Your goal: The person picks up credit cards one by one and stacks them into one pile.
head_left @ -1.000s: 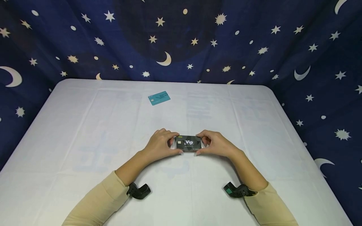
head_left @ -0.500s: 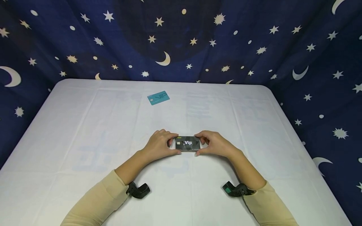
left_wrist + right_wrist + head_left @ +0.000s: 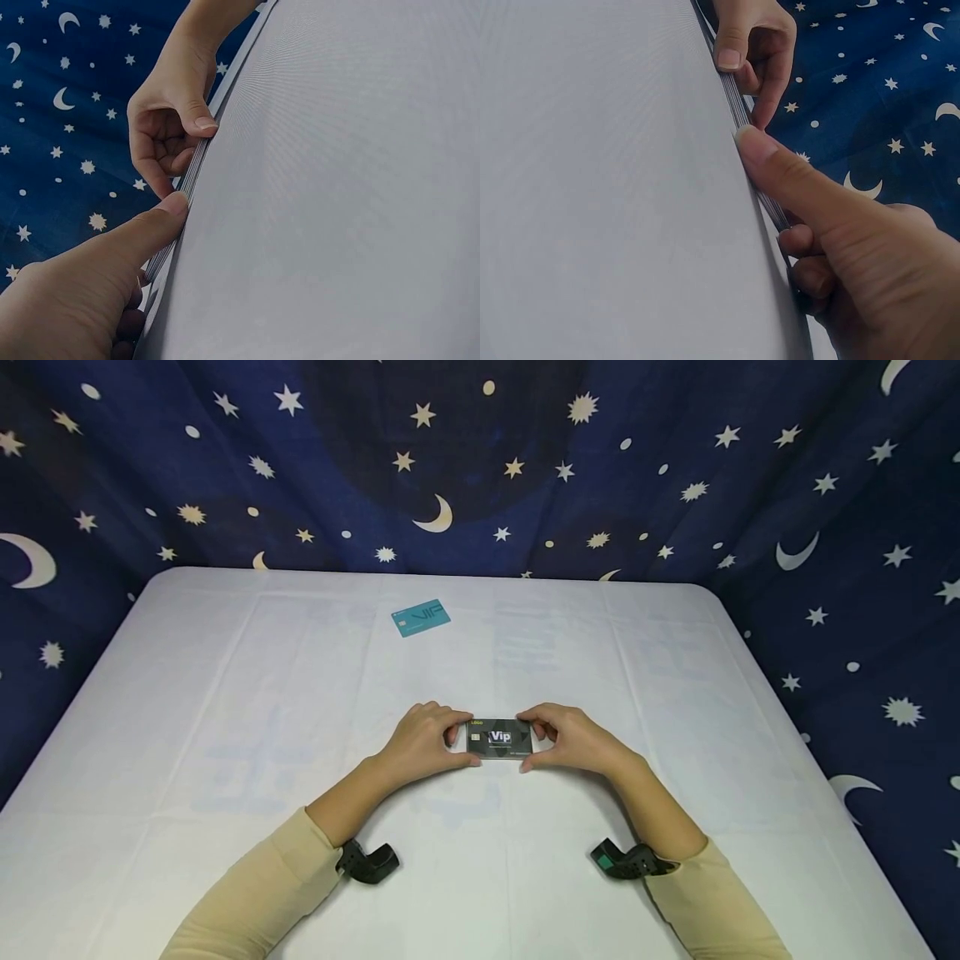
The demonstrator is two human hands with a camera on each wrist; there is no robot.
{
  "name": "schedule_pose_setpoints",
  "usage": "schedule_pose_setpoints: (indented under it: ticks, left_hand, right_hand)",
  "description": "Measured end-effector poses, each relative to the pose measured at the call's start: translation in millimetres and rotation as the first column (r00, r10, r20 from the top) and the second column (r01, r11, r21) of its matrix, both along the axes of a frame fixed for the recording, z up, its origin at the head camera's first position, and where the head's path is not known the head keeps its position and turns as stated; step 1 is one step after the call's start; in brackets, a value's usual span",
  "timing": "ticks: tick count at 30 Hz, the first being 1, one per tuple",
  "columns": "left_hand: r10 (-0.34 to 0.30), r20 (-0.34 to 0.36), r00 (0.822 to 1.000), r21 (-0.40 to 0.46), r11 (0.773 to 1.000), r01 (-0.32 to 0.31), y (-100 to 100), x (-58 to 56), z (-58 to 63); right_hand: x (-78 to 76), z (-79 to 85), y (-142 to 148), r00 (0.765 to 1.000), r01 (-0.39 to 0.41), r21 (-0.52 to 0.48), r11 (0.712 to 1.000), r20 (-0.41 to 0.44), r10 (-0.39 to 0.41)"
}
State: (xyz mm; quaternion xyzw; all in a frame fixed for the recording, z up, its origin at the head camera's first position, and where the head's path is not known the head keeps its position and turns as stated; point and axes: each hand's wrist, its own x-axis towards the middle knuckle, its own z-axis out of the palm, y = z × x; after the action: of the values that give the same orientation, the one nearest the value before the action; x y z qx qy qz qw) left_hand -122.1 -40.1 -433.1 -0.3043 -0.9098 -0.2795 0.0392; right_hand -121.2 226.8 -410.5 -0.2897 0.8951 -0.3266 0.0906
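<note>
A stack of cards [image 3: 499, 740], the top one black with "Vip" on it, lies flat at the middle of the white table. My left hand [image 3: 426, 742] pinches its left end, thumb on the near long edge and forefinger at the far edge. At the right end, my right hand [image 3: 573, 739] pinches it the same way. In the left wrist view the stack's layered edge [image 3: 196, 163] runs between both thumbs. The right wrist view shows the layers [image 3: 736, 105] too, with the right thumb pressed against them.
Farther back on the white table [image 3: 300, 677] lies a single teal card [image 3: 421, 617], slightly turned. A dark blue curtain [image 3: 480, 435] with stars and moons hangs behind the table and along its sides. Black wrist cameras [image 3: 369, 863] sit at both sleeve cuffs.
Both hands keep their grip on the stack of cards, with only tiny finger shifts at its right end. The teal card stays where it was.
</note>
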Motion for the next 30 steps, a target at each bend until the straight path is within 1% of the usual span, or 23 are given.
schedule_pose_setpoints:
  ticks: [4,9,16,20,27,30]
  left_hand:
    - [-0.003,0.021,1.000,0.007,1.000,0.003,0.1,-0.1,0.7]
    - [-0.004,0.031,1.000,0.006,1.000,0.003,-0.7,-0.5,1.6]
    - [-0.002,0.041,0.999,0.008,1.000,0.001,-0.7,-1.7,3.2]
    - [-0.008,0.067,0.998,0.029,1.000,0.006,-0.7,-3.2,3.1]
    - [-0.026,0.095,0.995,0.111,0.994,0.015,-3.1,-7.0,0.8]
    - [-0.015,0.142,0.990,0.150,0.989,-0.006,-5.4,-6.2,0.6]
  right_hand:
    - [-0.1,-1.8,0.5,1.000,-0.011,-0.011,1.000,-0.012,0.011]
    - [0.0,-0.6,-0.9,0.999,-0.017,-0.010,1.000,-0.032,0.017]
    - [0.0,2.4,-2.1,1.000,-0.017,-0.006,1.000,-0.024,0.017]
    - [-0.9,2.5,-0.9,1.000,-0.010,-0.010,1.000,-0.005,0.009]
    - [-2.8,3.7,2.4,0.998,0.003,-0.044,0.999,0.068,0.000]
    - [-3.5,2.3,3.5,0.997,0.004,-0.057,0.998,0.078,0.001]
